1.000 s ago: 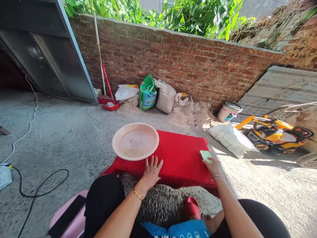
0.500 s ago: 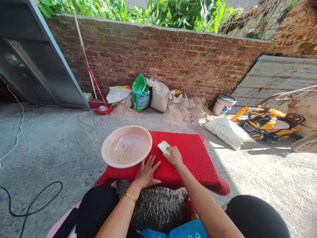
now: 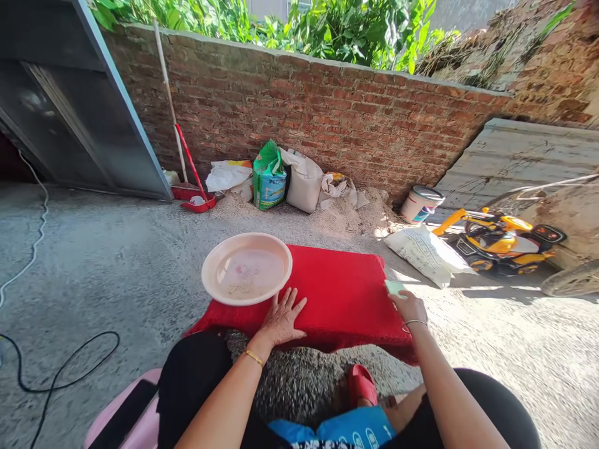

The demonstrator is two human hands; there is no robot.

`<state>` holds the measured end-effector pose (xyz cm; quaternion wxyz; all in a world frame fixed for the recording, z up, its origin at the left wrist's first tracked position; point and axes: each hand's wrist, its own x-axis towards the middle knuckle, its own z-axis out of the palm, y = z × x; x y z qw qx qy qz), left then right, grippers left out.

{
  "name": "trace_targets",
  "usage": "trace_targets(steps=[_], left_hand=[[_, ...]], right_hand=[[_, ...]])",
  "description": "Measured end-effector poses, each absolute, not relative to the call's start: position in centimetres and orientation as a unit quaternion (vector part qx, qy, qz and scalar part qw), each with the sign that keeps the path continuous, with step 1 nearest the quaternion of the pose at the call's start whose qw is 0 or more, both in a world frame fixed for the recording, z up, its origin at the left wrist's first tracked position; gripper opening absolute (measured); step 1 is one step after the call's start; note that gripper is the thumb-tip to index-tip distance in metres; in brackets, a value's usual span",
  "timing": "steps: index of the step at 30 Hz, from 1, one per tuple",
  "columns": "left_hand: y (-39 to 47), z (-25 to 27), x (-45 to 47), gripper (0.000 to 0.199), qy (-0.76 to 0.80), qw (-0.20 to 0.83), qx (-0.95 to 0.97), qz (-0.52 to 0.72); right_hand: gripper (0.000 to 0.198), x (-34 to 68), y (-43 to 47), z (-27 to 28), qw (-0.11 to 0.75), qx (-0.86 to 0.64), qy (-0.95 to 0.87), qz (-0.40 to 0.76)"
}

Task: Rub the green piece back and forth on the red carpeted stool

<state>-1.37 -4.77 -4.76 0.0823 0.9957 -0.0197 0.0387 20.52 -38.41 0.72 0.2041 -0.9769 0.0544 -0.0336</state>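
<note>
A red, fuzzy cloth (image 3: 337, 280) covers a low table in front of me. My left hand (image 3: 281, 321) lies flat on its near left part, fingers spread, fingertips close to the basin. My right hand (image 3: 410, 308) grips a pale green, flat, rounded block (image 3: 394, 287) at the cloth's right edge; its underside is hidden, so I cannot tell its exact kind. On the left end of the cloth stands a cream plastic basin (image 3: 209, 274) with water and some debris in it.
Along the brick wall (image 3: 346, 118) stand a green bag (image 3: 270, 178), a white sack (image 3: 305, 187), a red dustpan (image 3: 199, 204) and a bucket (image 3: 421, 204). A flat sack (image 3: 423, 252) and a yellow toy digger (image 3: 510, 240) are at right. A dark cable (image 3: 60, 374) loops at left.
My right hand has moved right with the green block, from the cloth's middle to its right edge. My left hand stays flat on the cloth. The view has shifted slightly.
</note>
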Motion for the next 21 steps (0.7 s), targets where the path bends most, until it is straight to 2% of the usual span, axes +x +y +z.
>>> trace_targets(steps=[3, 8, 12, 16, 21], left_hand=[[-4.7, -4.9, -1.4, 0.098, -0.017, 0.081, 0.996, 0.036], [-4.6, -5.3, -1.3, 0.097, -0.023, 0.077, 0.996, 0.037], [-4.5, -5.5, -1.1, 0.099, -0.027, 0.073, 0.996, 0.033], [-4.6, -5.2, -1.2, 0.097, -0.028, 0.077, 0.996, 0.04], [-4.6, -4.8, -1.4, 0.098, -0.024, 0.091, 0.995, 0.033]], right_hand=[[0.049, 18.7, -33.9, 0.5, 0.217, -0.976, -0.014, -0.009], [0.041, 13.9, -21.3, 0.0, 0.234, -0.944, -0.23, 0.022], [0.039, 12.2, -16.1, -0.2, 0.237, -0.929, -0.282, 0.045], [0.038, 14.3, -19.0, -0.2, 0.229, -0.944, -0.23, 0.056], [0.048, 18.3, -30.1, 0.2, 0.215, -0.972, -0.089, 0.033]])
